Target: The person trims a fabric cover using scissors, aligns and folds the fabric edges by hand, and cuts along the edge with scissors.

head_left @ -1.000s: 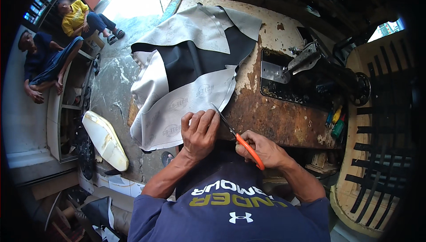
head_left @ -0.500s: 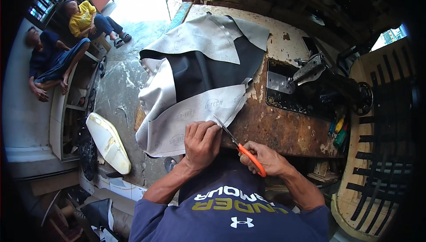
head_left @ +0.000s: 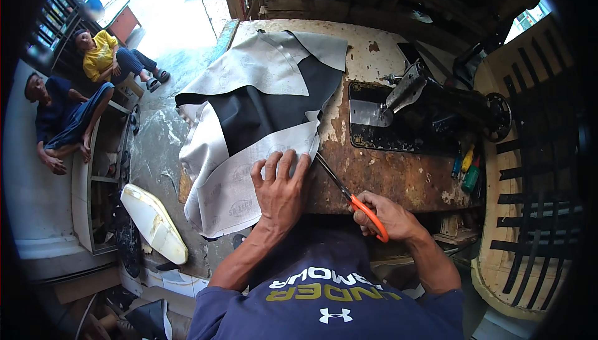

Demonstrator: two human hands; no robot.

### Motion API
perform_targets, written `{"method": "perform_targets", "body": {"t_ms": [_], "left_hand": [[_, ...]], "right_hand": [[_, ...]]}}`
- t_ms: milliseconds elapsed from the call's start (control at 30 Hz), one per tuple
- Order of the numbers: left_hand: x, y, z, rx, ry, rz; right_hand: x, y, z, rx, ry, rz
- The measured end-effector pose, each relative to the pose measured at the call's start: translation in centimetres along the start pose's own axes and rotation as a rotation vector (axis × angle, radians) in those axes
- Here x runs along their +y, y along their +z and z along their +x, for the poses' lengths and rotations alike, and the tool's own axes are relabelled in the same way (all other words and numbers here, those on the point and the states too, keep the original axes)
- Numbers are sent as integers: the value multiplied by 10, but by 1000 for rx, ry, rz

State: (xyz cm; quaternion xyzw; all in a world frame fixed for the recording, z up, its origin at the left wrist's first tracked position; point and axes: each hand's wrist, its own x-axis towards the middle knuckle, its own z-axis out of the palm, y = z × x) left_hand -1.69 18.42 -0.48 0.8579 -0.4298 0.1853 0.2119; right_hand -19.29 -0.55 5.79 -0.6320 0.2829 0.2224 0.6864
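Observation:
A large piece of black synthetic leather with a pale grey printed backing is spread in folds over the worktable. On its near grey flap my left hand lies palm down, fingers stretched out and slightly apart. My right hand is closed round the orange handles of a pair of scissors. The scissors point up and left, their blades close together. Their tips are at the right edge of the flap, near my left fingers; I cannot tell whether they touch it.
The worn wooden worktable carries a black sewing machine on the right, with screwdrivers nearby. A wooden frame with black straps stands far right. A cream foam seat pad lies at left. Two people sit at upper left.
My left hand has gone from bunched fingers to lying flat on the flap. The scissors have moved from over the grey flap to its right edge. The whole view has shifted slightly.

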Motion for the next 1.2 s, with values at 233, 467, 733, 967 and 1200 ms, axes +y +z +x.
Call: {"method": "perform_targets", "body": {"t_ms": [233,467,733,967,1200], "left_hand": [[0,1,7,115,-97,-32],[-3,2,3,184,-52,-56],[-2,9,-1,196,6,-15],[4,7,-3,199,91,-75],[4,10,-9,152,127,-123]], "right_hand": [[-8,-2,6,9,-8,-92],[-10,2,15,11,10,-181],[-19,9,7,21,49,-213],[-20,9,17,44,8,-203],[-5,-3,27,38,-20,-231]]}}
